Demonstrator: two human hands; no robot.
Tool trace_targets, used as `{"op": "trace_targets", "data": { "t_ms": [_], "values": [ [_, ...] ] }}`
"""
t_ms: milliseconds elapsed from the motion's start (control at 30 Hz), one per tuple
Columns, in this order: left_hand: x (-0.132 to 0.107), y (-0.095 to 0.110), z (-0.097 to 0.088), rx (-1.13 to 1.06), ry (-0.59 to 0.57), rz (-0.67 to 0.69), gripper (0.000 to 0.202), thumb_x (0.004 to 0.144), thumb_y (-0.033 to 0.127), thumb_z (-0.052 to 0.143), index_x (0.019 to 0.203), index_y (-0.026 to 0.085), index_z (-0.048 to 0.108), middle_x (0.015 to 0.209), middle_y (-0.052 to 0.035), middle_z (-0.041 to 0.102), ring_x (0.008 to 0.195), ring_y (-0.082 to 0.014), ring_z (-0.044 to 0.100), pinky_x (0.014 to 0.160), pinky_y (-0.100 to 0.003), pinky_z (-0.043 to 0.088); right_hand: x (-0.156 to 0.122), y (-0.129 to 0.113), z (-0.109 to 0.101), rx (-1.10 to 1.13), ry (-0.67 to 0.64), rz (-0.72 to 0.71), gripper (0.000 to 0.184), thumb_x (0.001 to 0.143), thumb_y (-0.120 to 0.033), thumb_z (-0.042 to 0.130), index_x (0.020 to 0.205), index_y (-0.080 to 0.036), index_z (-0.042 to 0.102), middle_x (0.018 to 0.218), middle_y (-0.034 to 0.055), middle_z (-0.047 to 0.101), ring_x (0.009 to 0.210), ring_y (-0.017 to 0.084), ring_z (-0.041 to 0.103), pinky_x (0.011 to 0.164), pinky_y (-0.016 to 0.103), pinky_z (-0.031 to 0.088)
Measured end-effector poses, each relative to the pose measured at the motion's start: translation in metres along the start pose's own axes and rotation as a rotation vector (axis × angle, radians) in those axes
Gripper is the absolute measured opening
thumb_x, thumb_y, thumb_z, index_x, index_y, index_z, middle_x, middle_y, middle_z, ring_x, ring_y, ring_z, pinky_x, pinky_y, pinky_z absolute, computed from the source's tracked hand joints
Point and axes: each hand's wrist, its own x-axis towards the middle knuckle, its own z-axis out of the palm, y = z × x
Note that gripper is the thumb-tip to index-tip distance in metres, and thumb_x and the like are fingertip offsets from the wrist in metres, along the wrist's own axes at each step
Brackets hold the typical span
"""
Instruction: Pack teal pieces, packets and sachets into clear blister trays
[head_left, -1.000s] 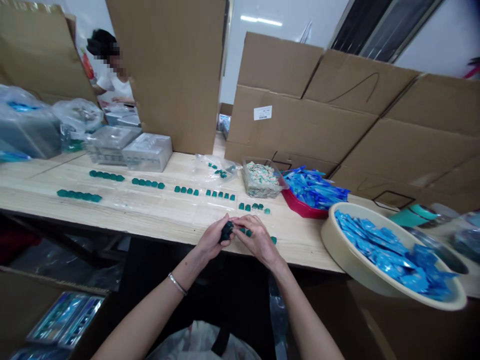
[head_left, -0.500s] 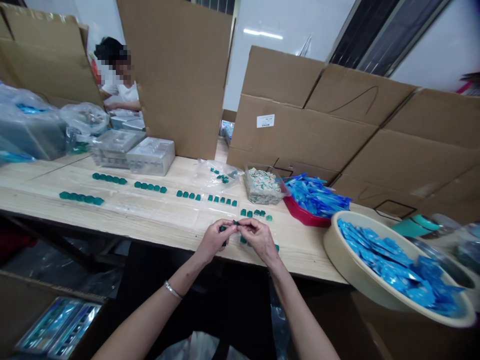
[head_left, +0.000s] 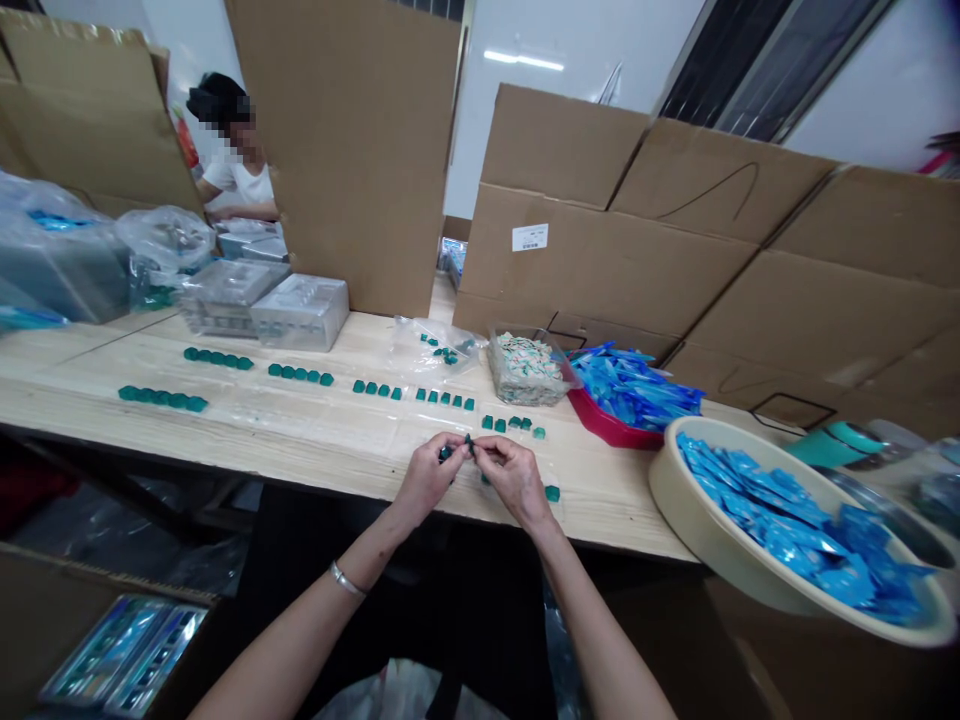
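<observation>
My left hand (head_left: 427,474) and my right hand (head_left: 514,480) meet over the table's front edge, fingertips pinched together. Between them is a small dark green piece (head_left: 469,443), its exact kind too small to make out. Another dark green piece (head_left: 445,453) is tucked in the fingers of my left hand. Beside my right hand lies a green piece (head_left: 552,493), and a further one is partly covered by that hand. Beyond my hands, short rows of green pieces (head_left: 445,401) run along the table in clear plastic trays.
A clear box of small pale pieces (head_left: 527,370), a red basin (head_left: 611,425) of blue packets and a cream tub (head_left: 679,490) stand to the right. Clear plastic boxes (head_left: 302,312) are at back left. Cardboard (head_left: 600,230) walls the rear; a co-worker (head_left: 238,180) sits beyond.
Both hands stay together at nearly the same spot. The small green piece between the fingertips now stands more upright. The view has shifted slightly.
</observation>
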Motion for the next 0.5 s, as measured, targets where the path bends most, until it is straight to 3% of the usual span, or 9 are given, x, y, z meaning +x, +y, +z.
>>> {"op": "trace_targets", "data": {
  "t_ms": [133,333,500],
  "values": [
    [0.002,-0.001,0.001,0.026,-0.012,0.069,0.016,0.079,0.029,0.052,0.085,0.018,0.062,0.072,-0.0027,0.066,0.059,-0.0128,0.058,0.059,-0.024,0.045,0.000,0.001,0.000,0.028,0.010,0.048,0.015,0.076,-0.026,0.057,0.083,-0.016,0.067,0.076,0.0059,0.070,0.069,0.019,0.067,0.067,0.030,0.056],
    [0.003,-0.008,0.003,0.099,0.042,0.265,0.013,0.077,0.026,0.056,0.085,0.017,0.061,0.084,-0.0049,0.068,0.079,-0.0161,0.062,0.075,-0.028,0.047,-0.003,0.001,0.000,-0.123,0.064,-0.021,0.016,0.074,-0.025,0.058,0.084,-0.016,0.068,0.083,0.0070,0.070,0.070,0.018,0.067,0.070,0.029,0.055],
    [0.002,-0.010,0.005,0.164,0.062,0.384,0.013,0.080,0.023,0.052,0.087,0.016,0.060,0.083,-0.0052,0.067,0.078,-0.0155,0.062,0.075,-0.028,0.047,-0.002,0.000,-0.002,0.039,0.022,0.106,0.016,0.075,-0.030,0.058,0.077,-0.016,0.065,0.072,0.0060,0.070,0.067,0.019,0.067,0.063,0.028,0.055]
  ]
}}
